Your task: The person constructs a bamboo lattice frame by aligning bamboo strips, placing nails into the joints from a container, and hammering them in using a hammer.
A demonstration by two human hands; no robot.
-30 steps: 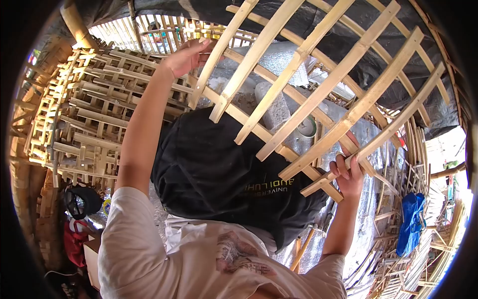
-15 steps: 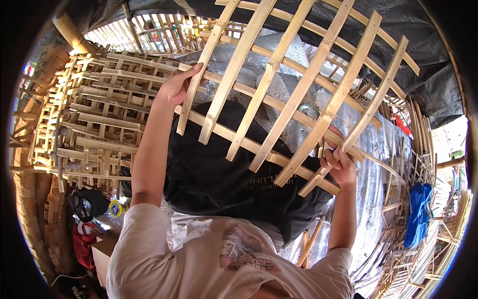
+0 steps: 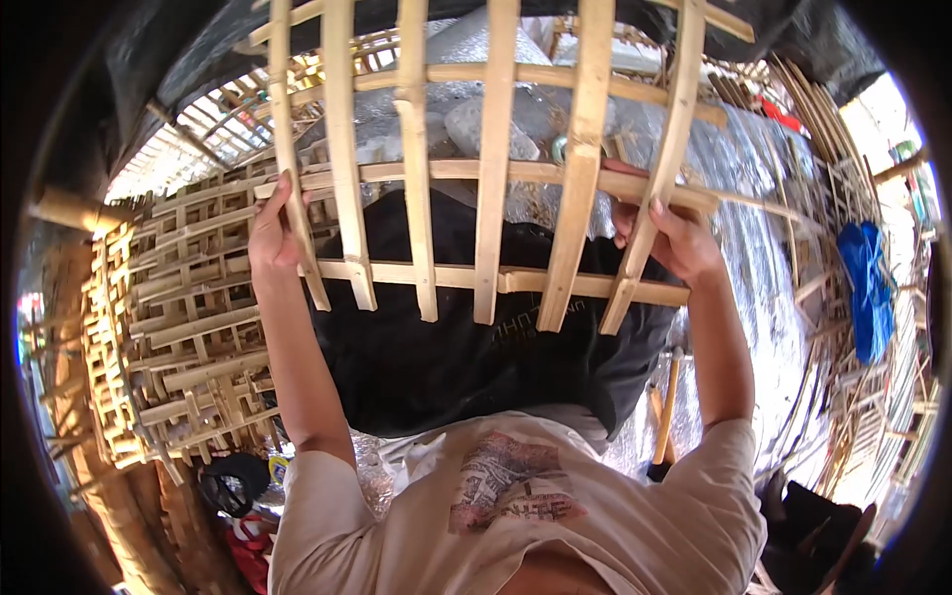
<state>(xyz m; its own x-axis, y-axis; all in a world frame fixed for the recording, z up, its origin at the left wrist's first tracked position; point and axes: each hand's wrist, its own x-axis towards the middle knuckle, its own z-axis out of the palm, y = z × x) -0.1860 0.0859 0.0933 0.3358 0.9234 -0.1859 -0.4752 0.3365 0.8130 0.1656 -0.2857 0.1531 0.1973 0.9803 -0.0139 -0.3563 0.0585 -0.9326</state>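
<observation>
A bamboo lattice (image 3: 494, 169) of long slats nailed across several crosspieces is held up in front of me. My left hand (image 3: 277, 230) grips its left edge, the thumb on the outer slat. On the right edge my right hand (image 3: 666, 233) is closed round the outer slat and a crosspiece end, its thumb in front and some fingers behind. Below and behind the lattice lies a black cloth (image 3: 426, 347) with printed letters, over my lap. Through the gaps a grey stone-like block (image 3: 474, 121) shows on a silvery sheet.
Stacked bamboo lattices (image 3: 198, 317) stand at the left. A blue cloth item (image 3: 866, 291) hangs at the right, near bamboo strips. A wooden-handled tool (image 3: 667, 412) lies by my right side. A black cap (image 3: 234, 483) and a red item (image 3: 248, 550) are at the lower left.
The lattice has swung from a slant to nearly upright and moved left and nearer. My left hand, at first open beside it, has closed on its left edge. My right hand keeps its hold.
</observation>
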